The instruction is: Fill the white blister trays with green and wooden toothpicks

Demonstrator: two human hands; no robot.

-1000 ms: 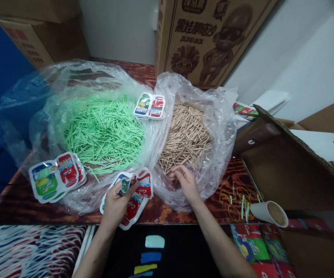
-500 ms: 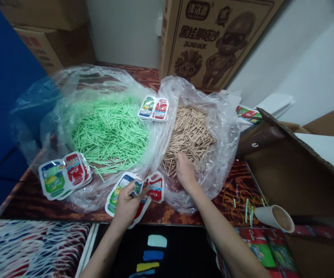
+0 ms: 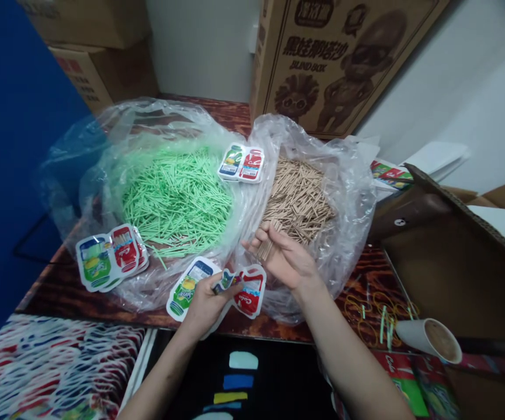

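Note:
Between the thumb and fingers of my left hand [image 3: 208, 303] is a bottle-shaped plastic pouch [image 3: 250, 291] with a red Cola print, bent near my thumb. Below that hand lie more pouches with a green Sprite-like print [image 3: 188, 290]. My right hand [image 3: 286, 258] is palm-up, its fingers curled round a small bunch of brown sticks [image 3: 264, 249]. It is at the near edge of a clear bag holding a heap of brown sticks [image 3: 300, 198]. To the left, another clear bag holds a heap of green sticks [image 3: 177, 204].
Filled pouches [image 3: 111, 256] lie at the left, and another pouch stack [image 3: 241, 163] rests between the bags. A paper cup [image 3: 429, 339] lies tipped at the right beside rubber bands [image 3: 366, 321]. An open carton [image 3: 436, 268] borders the right side; a printed carton [image 3: 322, 70] stands behind.
My right hand has come out of the brown heap and turned palm-up, with a bunch of brown sticks now showing in it. My left hand still holds the pouch.

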